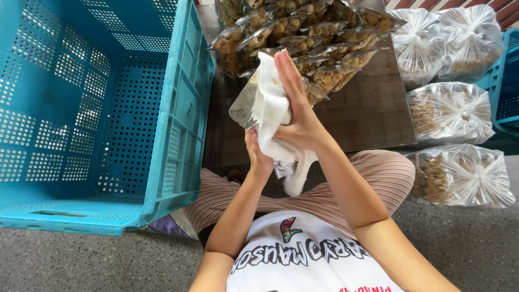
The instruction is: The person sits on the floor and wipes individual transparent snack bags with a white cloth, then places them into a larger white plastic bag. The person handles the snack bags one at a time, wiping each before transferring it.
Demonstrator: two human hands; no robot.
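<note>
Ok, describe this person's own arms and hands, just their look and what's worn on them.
Both arms are bare from above the elbow down: no sleeves reach them, no gloves, no watch or bracelet visible. The left hand and right hand show no rings on the parts in view. The short-sleeved top is white with printed lettering.

A blue crate (pixel 102 113) stood beside a low dark table (pixel 367 116). Sealed snack packets (pixel 319 38) were heaped on it (at the far edge), and tied clear bags (pixel 454 111) lay nearby.
</note>
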